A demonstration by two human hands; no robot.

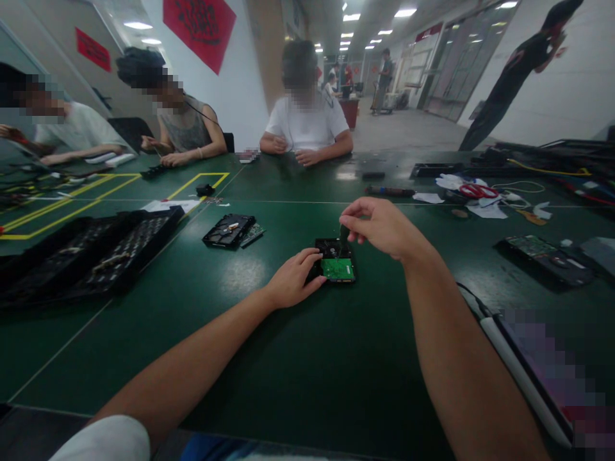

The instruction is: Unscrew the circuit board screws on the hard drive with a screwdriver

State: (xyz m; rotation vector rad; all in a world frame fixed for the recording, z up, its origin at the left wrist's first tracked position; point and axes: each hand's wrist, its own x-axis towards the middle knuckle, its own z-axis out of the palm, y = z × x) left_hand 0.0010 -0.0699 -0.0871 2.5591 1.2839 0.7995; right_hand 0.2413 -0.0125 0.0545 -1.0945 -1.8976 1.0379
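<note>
A hard drive (330, 248) lies on the green table with its green circuit board (338, 269) facing up. My left hand (298, 274) grips the drive's left edge, thumb at the near side and fingers at the far side. Above the drive, my right hand (372, 224) is closed around the dark handle of a screwdriver (343, 235). The screwdriver stands nearly upright, its thin shaft pointing down at the drive around the board's far edge. Whether the tip sits in a screw is too small to tell.
Left of the drive lie another hard drive (229, 229) and a loose circuit board (253, 234). Black trays (129, 253) of small parts stand at far left. Rightward are an opened drive (545, 259), red-handled scissors (478, 191) and a tablet-like device (528, 378). Several people sit opposite.
</note>
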